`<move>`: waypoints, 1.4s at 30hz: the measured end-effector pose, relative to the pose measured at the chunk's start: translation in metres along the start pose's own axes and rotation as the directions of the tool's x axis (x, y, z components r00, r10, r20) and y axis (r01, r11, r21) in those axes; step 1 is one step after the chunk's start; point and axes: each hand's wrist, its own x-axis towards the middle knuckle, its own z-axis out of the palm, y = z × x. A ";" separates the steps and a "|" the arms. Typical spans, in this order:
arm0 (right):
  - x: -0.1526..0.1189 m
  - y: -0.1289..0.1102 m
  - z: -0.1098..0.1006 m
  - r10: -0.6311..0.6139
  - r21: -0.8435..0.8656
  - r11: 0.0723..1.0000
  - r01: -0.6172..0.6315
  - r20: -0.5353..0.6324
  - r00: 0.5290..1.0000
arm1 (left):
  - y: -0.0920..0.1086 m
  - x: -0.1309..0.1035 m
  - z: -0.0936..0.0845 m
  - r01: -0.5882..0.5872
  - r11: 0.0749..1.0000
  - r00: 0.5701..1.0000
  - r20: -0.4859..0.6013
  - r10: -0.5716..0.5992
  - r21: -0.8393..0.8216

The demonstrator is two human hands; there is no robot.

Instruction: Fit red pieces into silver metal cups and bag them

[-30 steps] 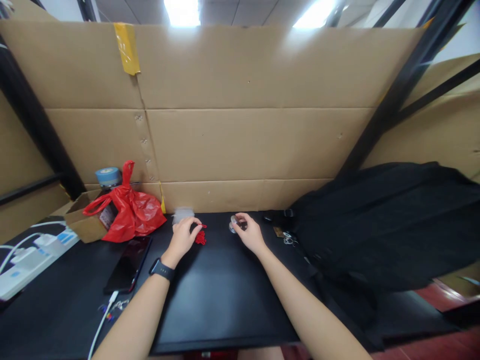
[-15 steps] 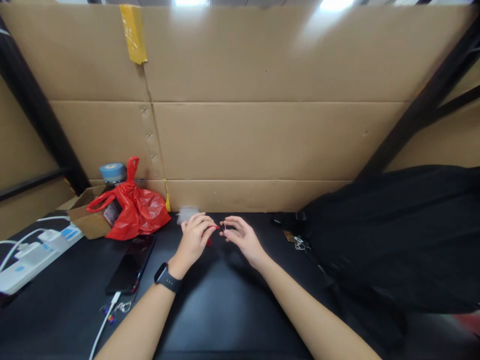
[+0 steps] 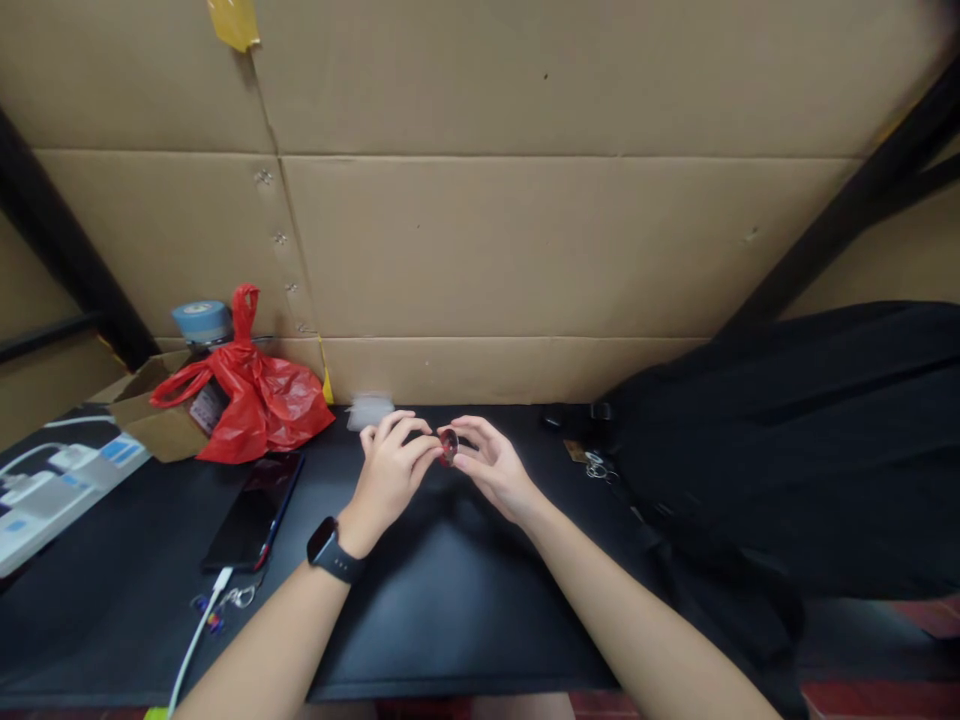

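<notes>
A small round piece (image 3: pixel 449 446), dark with a reddish edge, is between my two hands above the black tabletop (image 3: pixel 450 610). The thumb and forefinger of my right hand (image 3: pixel 496 468) grip it from the right. My left hand (image 3: pixel 394 462) pinches at its left side, where a bit of red shows by the fingertips. What exactly the piece is cannot be made out at this size. A dark smartwatch (image 3: pixel 334 551) is on my left wrist.
To the left are a red plastic bag (image 3: pixel 262 400), a cardboard box (image 3: pixel 161 425), a phone (image 3: pixel 255 512) with a white cable and a power strip (image 3: pixel 71 497). A clear packet (image 3: pixel 369 411) lies behind my left hand. Black fabric (image 3: pixel 787 450) covers the right side, beside keys (image 3: pixel 598 466).
My hands have come together, closing the gap between the fingertips. The round piece has turned so its face shows; it looked like a thin edge before. The view has tilted down.
</notes>
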 end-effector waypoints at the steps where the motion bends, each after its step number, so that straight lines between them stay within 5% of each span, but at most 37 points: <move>1: 0.000 0.000 0.000 -0.002 -0.002 1.000 0.002 0.004 1.000 | 0.001 0.000 0.000 -0.011 1.000 1.000 0.001 0.011 0.014; 14: 0.000 -0.001 0.004 -0.027 -0.179 0.984 0.019 -0.038 0.999 | 0.002 -0.004 0.010 0.135 0.988 0.991 0.012 -0.134 -0.072; 21: 0.002 0.006 0.006 -0.038 -0.282 0.959 0.015 -0.074 0.997 | 0.004 -0.003 0.007 0.119 0.992 0.993 0.008 -0.118 -0.041; 28: 0.000 0.002 0.004 -0.163 -0.631 0.758 0.164 0.059 0.985 | 0.006 -0.002 0.006 0.162 0.985 0.987 -0.001 -0.162 -0.054; 39: -0.001 0.000 0.010 -0.232 -0.655 0.731 0.191 0.024 0.972 | -0.001 0.002 -0.001 0.184 0.961 0.973 0.177 -0.148 -0.209; 42: -0.001 -0.005 0.009 -0.243 -0.687 0.699 0.199 0.034 0.970 | -0.002 0.002 -0.007 0.128 0.958 0.969 0.237 -0.067 -0.255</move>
